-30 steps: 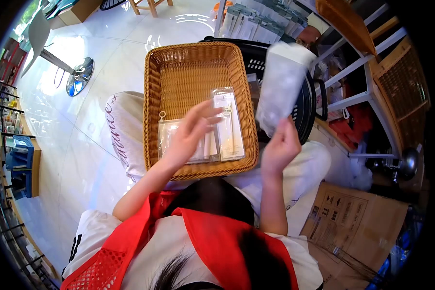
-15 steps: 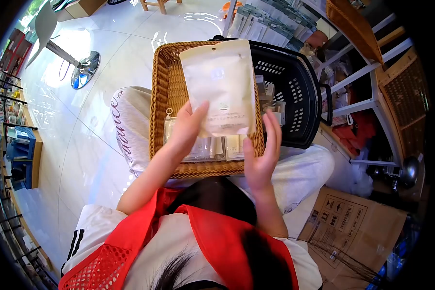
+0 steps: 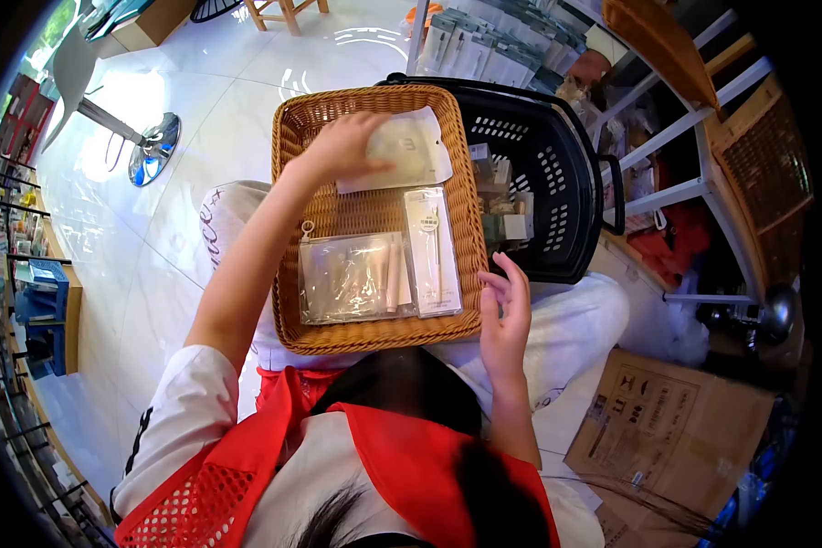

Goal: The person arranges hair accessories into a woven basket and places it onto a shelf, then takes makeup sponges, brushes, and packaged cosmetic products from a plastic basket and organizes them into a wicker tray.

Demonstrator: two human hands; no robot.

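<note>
A brown wicker basket (image 3: 288, 274) rests on my lap. At its far end lies a white flat pouch (image 3: 425, 155), turned sideways. My left hand (image 3: 345, 148) is over the pouch's left part, fingers and thumb apart; whether it still touches the pouch I cannot tell. Nearer me in the basket are clear-wrapped packets (image 3: 352, 279), with a pinkish tube showing among them. Beside them stands a slim white package (image 3: 432, 251) laid lengthwise. My right hand (image 3: 507, 315) is at the basket's right rim, empty, with its fingers loosely bent and apart.
A black plastic shopping basket (image 3: 575, 210) containing several small boxes (image 3: 511, 205) adjoins the wicker basket on the right. Beyond it is a white-framed rack (image 3: 676, 196). A cardboard box (image 3: 671, 438) lies at lower right. A stool (image 3: 155, 146) stands at upper left, shelves (image 3: 27, 274) at far left.
The white pouch, upright in my left hand before, now lies sideways at the basket's far end. My left hand has moved forward with it. My right hand has lowered slightly.
</note>
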